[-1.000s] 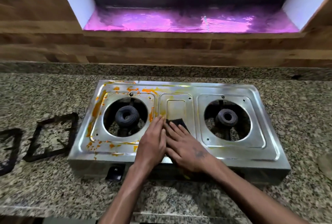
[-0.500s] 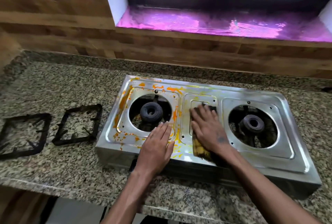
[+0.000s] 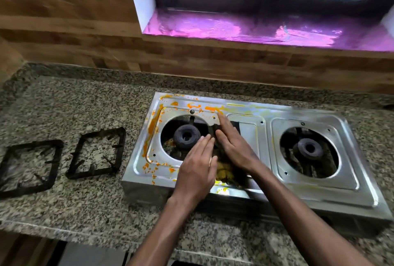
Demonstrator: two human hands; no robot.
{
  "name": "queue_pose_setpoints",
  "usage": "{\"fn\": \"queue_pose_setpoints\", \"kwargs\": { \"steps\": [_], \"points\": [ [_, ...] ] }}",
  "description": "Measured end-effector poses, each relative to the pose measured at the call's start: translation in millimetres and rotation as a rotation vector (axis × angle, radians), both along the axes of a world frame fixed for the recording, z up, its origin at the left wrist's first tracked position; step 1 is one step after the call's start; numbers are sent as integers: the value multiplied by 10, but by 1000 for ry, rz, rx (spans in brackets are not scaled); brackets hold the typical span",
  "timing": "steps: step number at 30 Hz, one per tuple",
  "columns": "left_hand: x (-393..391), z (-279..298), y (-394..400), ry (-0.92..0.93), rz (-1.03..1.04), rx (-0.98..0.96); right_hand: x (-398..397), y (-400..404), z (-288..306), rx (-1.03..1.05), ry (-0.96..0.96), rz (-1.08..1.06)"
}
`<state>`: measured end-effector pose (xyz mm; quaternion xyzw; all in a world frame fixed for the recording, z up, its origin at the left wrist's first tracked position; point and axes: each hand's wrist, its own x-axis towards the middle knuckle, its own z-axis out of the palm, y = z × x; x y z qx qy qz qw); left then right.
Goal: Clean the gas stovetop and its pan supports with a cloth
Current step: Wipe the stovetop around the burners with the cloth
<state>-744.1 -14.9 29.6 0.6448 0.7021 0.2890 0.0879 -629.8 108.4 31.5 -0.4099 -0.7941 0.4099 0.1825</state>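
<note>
Now, right grip (image 3: 236, 146) flat, fingers straight, pressing cloth (image 3: 223, 172) underneath, on stovetop (image 3: 319, 193).

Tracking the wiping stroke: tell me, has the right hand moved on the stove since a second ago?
Yes. The right hand slid the cloth away from the stove's front edge toward the left burner and back rim.

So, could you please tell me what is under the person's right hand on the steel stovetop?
Under the flat right hand lies a dark cloth stained yellow, pressed onto the steel stovetop between its burners. The cloth's middle and the metal beneath are covered.
</note>
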Motion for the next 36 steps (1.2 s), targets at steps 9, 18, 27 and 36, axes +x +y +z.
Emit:
{"fn": "queue_pose_setpoints", "kwargs": {
  "steps": [9, 18, 27, 36],
  "points": [
    [590, -294, 617, 268, -28, -282, 754, -143, -110, 242, -165, -323],
    [162, -272, -528, 292, 146, -234, 727, -306, -331, 379, -419, -160],
    [-88, -264, -451, 191, 509, -327, 742, -317, -331, 382, -419, -153],
    [-281, -267, -551, 200, 507, -297, 741, -310, -330, 378, -444, -149]
  ]
}}
